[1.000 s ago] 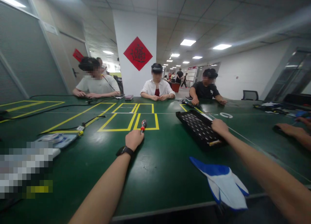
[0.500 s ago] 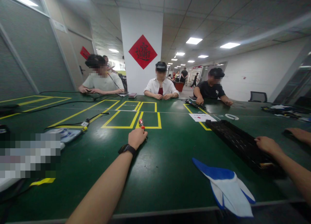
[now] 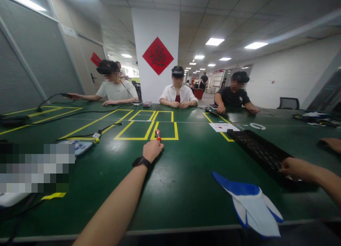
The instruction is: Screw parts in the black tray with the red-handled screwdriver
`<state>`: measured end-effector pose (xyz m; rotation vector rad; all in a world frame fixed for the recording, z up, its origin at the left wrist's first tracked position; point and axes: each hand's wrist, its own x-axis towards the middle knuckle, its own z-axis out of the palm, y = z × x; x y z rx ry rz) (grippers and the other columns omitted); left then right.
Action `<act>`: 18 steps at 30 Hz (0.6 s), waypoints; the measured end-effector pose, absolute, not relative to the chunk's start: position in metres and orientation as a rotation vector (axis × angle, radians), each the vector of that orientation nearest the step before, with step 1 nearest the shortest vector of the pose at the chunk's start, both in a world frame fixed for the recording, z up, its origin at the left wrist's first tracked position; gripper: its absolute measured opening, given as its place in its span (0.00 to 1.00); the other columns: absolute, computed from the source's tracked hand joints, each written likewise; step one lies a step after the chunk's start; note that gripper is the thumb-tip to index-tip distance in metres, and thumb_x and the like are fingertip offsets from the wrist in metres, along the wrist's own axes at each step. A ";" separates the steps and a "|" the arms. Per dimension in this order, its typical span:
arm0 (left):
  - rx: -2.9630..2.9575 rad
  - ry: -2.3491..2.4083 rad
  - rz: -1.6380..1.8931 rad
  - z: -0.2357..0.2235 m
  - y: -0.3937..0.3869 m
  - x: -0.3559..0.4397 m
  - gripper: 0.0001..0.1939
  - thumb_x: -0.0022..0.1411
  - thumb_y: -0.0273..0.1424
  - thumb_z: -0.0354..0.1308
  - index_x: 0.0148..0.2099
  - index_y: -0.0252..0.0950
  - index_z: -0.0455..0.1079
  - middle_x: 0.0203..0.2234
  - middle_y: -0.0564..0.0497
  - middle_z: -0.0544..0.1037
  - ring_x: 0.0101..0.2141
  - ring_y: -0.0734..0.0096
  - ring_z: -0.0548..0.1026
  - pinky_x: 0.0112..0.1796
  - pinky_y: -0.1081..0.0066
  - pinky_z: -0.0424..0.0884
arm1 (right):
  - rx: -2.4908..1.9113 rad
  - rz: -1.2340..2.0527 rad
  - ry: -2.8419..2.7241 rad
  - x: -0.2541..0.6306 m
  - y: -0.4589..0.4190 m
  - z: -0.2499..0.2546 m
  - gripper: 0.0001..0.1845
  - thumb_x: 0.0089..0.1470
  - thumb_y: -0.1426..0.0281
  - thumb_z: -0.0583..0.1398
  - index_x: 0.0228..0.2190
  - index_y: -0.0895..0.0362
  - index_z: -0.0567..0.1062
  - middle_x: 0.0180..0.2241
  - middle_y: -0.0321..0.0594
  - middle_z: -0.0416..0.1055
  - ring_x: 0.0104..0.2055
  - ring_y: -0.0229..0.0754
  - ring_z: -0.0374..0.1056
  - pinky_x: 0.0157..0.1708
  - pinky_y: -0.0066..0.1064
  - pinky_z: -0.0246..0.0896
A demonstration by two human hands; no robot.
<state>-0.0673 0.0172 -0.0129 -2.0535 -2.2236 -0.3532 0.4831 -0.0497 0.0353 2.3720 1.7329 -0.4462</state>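
One pale, round-edged object, mostly blurred out, lies well to the left of the left fingers, on the smooth, faintly glossy green tabletop. Just beside it, and nearer those fingers, is a flat, shiny blue-and-white packet, with a thin black cable crossing its far edge. A dark, smooth wristband circles the wrist behind the left hand. Its fingers are closed around a screwdriver, whose rounded red-and-clear handle pokes out beyond the knuckles. Past the fingers, straight yellow tape marks out rectangles on the surface.

To the right of the left fingers, and nearer the body, lies a limp fabric glove, white with a smooth blue coating. Farther off, beyond the glove, are a flat white paper sheet and a slim white ring. The long black tray, its floor flecked with pale marks, stretches slantwise away from the right hand. These fingers curl narrowly over the tray's near end; I cannot tell whether they grip anything. Beyond them, another person's hand shows at the edge.
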 end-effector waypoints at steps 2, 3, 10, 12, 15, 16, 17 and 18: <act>-2.055 -2.227 -0.351 -0.013 0.018 -0.067 0.18 0.57 0.39 0.41 0.34 0.35 0.70 0.33 0.43 0.75 0.34 0.62 0.73 0.34 0.69 0.66 | 2.384 -0.437 1.723 0.480 -0.057 0.032 0.14 0.49 0.65 0.53 0.21 0.61 0.72 0.23 0.46 0.70 0.26 0.43 0.66 0.26 0.31 0.54; -2.056 -2.233 -0.352 -0.013 0.017 -0.067 0.18 0.57 0.39 0.41 0.34 0.36 0.70 0.33 0.43 0.75 0.34 0.62 0.73 0.34 0.69 0.66 | 2.396 -0.431 1.717 0.481 -0.058 0.031 0.15 0.48 0.64 0.54 0.21 0.61 0.72 0.23 0.45 0.70 0.26 0.42 0.66 0.26 0.31 0.54; -2.074 -2.245 -0.355 -0.009 0.014 -0.066 0.19 0.57 0.40 0.41 0.33 0.36 0.70 0.33 0.44 0.75 0.34 0.63 0.73 0.32 0.71 0.66 | 2.414 -0.581 1.739 0.505 -0.048 0.023 0.17 0.46 0.59 0.56 0.21 0.61 0.73 0.22 0.44 0.69 0.24 0.41 0.65 0.24 0.30 0.53; -2.063 -2.250 -0.364 -0.009 0.014 -0.065 0.19 0.57 0.40 0.41 0.33 0.36 0.71 0.33 0.44 0.75 0.35 0.63 0.73 0.32 0.71 0.66 | 2.395 -0.610 1.749 0.505 -0.047 0.023 0.17 0.46 0.60 0.56 0.21 0.61 0.73 0.22 0.44 0.69 0.24 0.41 0.65 0.24 0.30 0.52; -2.052 -2.276 -0.372 -0.008 0.014 -0.064 0.19 0.57 0.40 0.42 0.34 0.36 0.71 0.34 0.44 0.75 0.35 0.63 0.73 0.33 0.71 0.66 | 2.378 -0.600 1.741 0.500 -0.048 0.026 0.18 0.47 0.61 0.55 0.20 0.62 0.74 0.21 0.45 0.69 0.23 0.40 0.64 0.24 0.31 0.51; -2.052 -2.283 -0.373 -0.008 0.015 -0.064 0.19 0.57 0.40 0.42 0.34 0.37 0.71 0.34 0.45 0.75 0.35 0.63 0.73 0.33 0.71 0.66 | 2.376 -0.594 1.734 0.498 -0.048 0.028 0.18 0.47 0.61 0.55 0.19 0.62 0.74 0.21 0.46 0.69 0.22 0.40 0.63 0.24 0.31 0.51; -2.056 -2.289 -0.374 -0.008 0.015 -0.065 0.19 0.57 0.40 0.42 0.34 0.37 0.71 0.34 0.45 0.75 0.36 0.63 0.73 0.34 0.70 0.66 | 2.373 -0.590 1.727 0.497 -0.048 0.029 0.18 0.47 0.61 0.55 0.18 0.63 0.73 0.20 0.46 0.68 0.22 0.40 0.62 0.24 0.31 0.50; -2.060 -2.296 -0.374 -0.009 0.016 -0.065 0.19 0.57 0.40 0.42 0.34 0.37 0.71 0.34 0.45 0.75 0.36 0.62 0.73 0.34 0.70 0.66 | 2.373 -0.590 1.718 0.495 -0.047 0.030 0.18 0.47 0.61 0.56 0.18 0.63 0.73 0.19 0.46 0.68 0.21 0.39 0.62 0.23 0.30 0.50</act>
